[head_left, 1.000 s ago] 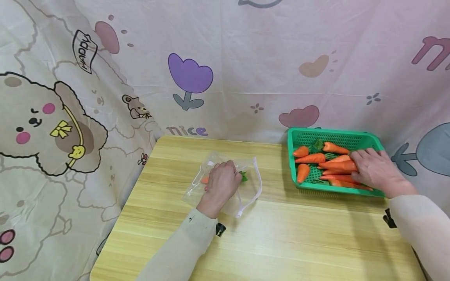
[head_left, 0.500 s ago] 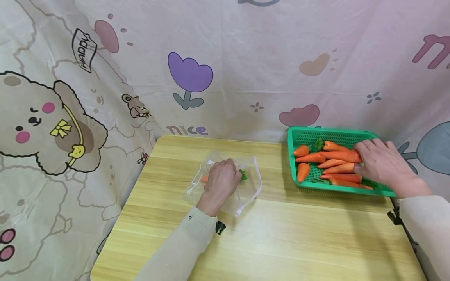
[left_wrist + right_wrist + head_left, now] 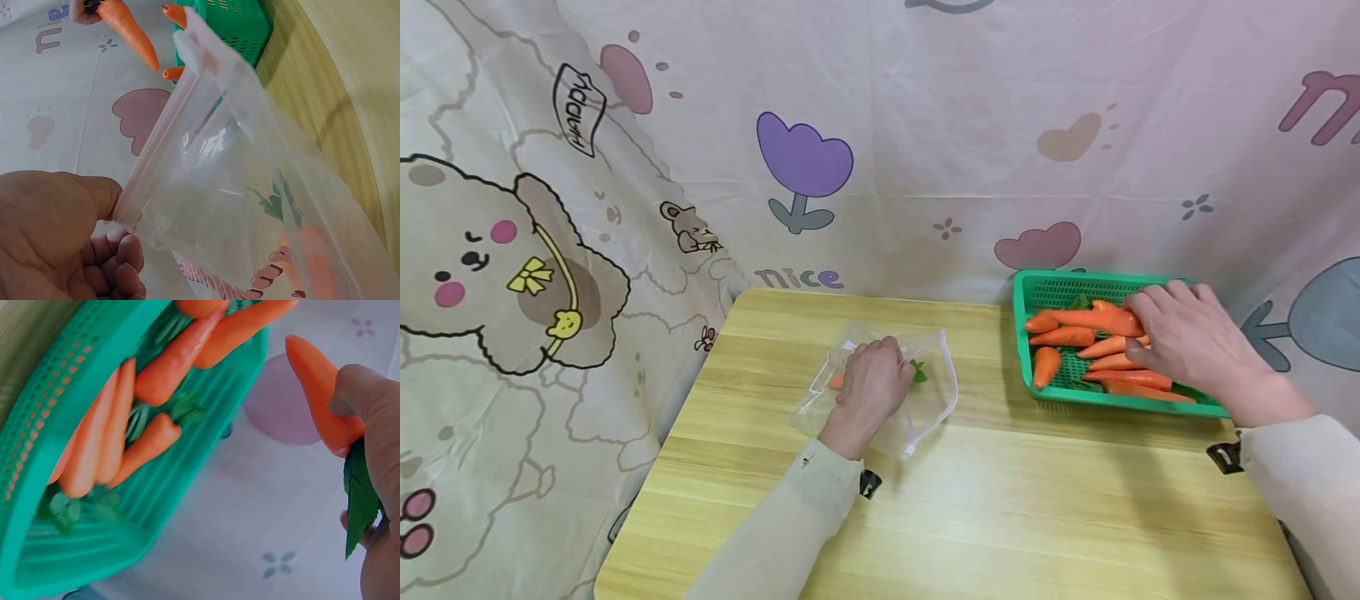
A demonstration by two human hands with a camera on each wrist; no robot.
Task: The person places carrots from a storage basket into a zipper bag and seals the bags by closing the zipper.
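My left hand (image 3: 872, 379) pinches the edge of a clear zip bag (image 3: 212, 169) with a pinkish zip strip, between thumb and fingers. Through the plastic show an orange carrot (image 3: 312, 259) and its green leaves (image 3: 275, 203). In the head view that hand covers most of this carrot. Over the right-hand part of the green basket (image 3: 1120, 403), my right hand (image 3: 1195, 342) grips another carrot (image 3: 322, 394) near its leafy end. Its tip points left in the head view, above other carrots (image 3: 1127, 377) lying in the basket.
Bag and basket both stand on a wood-grain table (image 3: 970, 517), basket at the back right. A printed cloth (image 3: 925, 150) hangs right behind the table and along its left side. Dark wrist mounts (image 3: 870, 484) stick out at both sleeves.
The right hand has lifted a carrot off the pile, drawing it right at first, then left and up over the basket. My left hand stays on the bag.
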